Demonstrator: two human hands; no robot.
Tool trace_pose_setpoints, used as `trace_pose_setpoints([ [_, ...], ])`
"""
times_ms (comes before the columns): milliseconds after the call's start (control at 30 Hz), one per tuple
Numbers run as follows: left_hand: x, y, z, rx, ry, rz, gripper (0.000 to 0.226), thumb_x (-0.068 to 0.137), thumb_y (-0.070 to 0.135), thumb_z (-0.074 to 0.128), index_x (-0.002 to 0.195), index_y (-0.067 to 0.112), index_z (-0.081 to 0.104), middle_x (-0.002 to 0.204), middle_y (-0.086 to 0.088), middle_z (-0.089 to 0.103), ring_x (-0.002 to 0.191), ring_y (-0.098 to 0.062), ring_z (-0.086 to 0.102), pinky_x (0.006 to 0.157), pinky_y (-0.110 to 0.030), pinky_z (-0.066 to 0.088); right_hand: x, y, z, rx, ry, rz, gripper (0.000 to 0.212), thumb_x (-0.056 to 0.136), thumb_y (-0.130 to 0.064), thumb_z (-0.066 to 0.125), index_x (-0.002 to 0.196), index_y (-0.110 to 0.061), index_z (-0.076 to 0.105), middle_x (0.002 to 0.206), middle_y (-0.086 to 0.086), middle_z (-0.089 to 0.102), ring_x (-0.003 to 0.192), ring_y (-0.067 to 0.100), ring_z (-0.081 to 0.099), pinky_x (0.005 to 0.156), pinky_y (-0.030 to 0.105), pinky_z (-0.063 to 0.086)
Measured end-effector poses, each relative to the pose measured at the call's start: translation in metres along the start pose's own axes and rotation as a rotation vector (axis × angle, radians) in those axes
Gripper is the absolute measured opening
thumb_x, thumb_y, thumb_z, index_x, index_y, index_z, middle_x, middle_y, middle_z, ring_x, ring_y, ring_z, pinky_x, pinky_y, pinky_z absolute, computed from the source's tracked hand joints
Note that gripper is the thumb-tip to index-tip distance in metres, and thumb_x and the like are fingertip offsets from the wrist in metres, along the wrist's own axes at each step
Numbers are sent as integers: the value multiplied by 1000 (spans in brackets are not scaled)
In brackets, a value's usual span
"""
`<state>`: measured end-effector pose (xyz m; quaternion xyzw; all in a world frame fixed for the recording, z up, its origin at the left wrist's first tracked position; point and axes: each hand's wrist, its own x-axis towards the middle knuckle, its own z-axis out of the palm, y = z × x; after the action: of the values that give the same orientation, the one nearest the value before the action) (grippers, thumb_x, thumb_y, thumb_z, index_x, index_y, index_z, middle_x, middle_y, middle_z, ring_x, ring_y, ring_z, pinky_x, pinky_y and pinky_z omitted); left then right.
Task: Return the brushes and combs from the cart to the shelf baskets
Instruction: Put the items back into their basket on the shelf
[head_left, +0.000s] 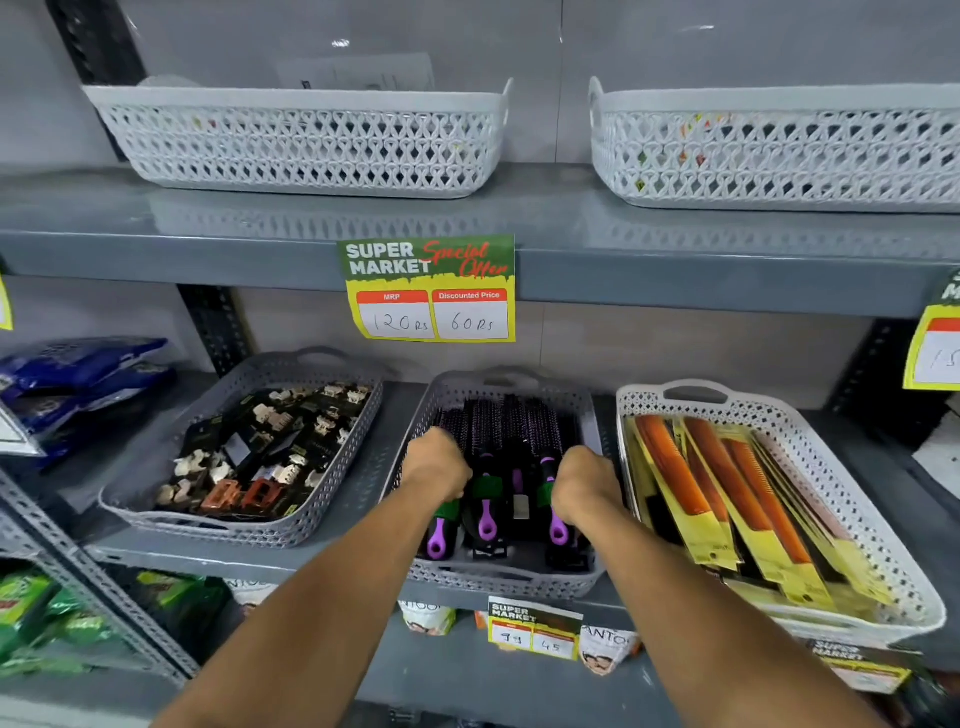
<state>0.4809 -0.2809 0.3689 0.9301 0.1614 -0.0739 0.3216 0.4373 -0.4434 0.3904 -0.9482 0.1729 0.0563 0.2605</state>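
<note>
A grey basket (511, 579) in the middle of the lower shelf holds several round hair brushes (488, 512) with black bristles and purple handles, lying side by side. My left hand (436, 465) is inside the basket on its left side, fingers curled over the leftmost brush. My right hand (584, 483) is on the right side, fingers curled over the rightmost brush. The fingertips of both hands are hidden behind the knuckles. To the right, a white basket (883, 561) holds packaged orange combs (722, 493) in yellow sleeves.
A grey basket (171, 514) of hair claw clips sits to the left. Two white baskets (306, 140) (774, 150) stand on the upper shelf. Price tags (431, 288) hang from the shelf edges. Blue packets (78, 379) lie at far left, green packets (31, 613) below.
</note>
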Motion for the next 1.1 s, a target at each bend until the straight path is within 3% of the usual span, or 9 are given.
trace_pose_setpoints([
  [100,-9,1,-14,50,104,95,13,79,16,62,73,4,64,90,-19,73,90,-35,70,68,-33,53,-2,0,-7,-82,19,-39,20,86,7,51,102,0,60,114,18,62,86,29,59,67,29,45],
  [200,-21,3,-28,150,231,188,25,85,22,55,96,6,71,98,-21,71,94,-40,67,73,-38,52,-6,-3,-14,-130,32,-110,22,85,6,50,103,-2,60,113,18,63,84,30,59,66,31,45],
  [300,-35,2,-39,290,369,315,30,89,24,48,106,9,67,104,-20,69,98,-41,65,77,-42,53,-13,-8,-17,-134,101,-230,26,83,1,50,107,-6,59,118,17,58,101,35,62,75,38,52],
  [467,-49,-12,-54,212,481,463,29,91,23,43,103,8,65,104,-16,69,96,-38,64,76,-41,51,-26,-24,-16,-110,151,-473,39,85,-8,51,123,-14,57,128,11,52,108,33,59,84,39,52],
  [567,-61,-30,-70,232,522,469,41,92,24,35,114,3,63,114,-18,67,107,-37,60,88,-42,50,-38,-40,-7,-86,166,-600,42,85,-10,51,126,-16,55,133,6,51,116,31,56,93,41,49],
  [700,-93,-72,-97,429,533,345,56,95,29,26,141,1,42,147,-19,44,138,-36,36,112,-43,31,-60,-64,10,-110,204,-817,46,86,-12,49,133,-14,52,142,5,47,126,29,49,104,40,41],
  [800,-123,-121,-113,429,543,190,56,99,29,28,150,6,25,159,-13,24,148,-30,15,119,-42,16,-82,-85,29,-95,180,-954,47,88,-12,48,134,-10,51,143,9,47,131,29,46,108,39,38],
  [933,-167,-184,-130,391,628,1,57,96,30,25,145,3,33,153,-18,35,141,-35,29,116,-43,26,-119,-110,56,-7,64,-1048,45,90,-12,47,135,-10,50,144,7,47,129,30,47,106,39,38],
  [1100,-241,-265,-141,194,672,-304,48,95,29,40,136,4,42,135,-21,50,122,-39,46,99,-43,42,-179,-137,106,35,-198,-1126,45,94,-17,46,139,-11,44,146,9,42,130,30,43,102,39,39],
])
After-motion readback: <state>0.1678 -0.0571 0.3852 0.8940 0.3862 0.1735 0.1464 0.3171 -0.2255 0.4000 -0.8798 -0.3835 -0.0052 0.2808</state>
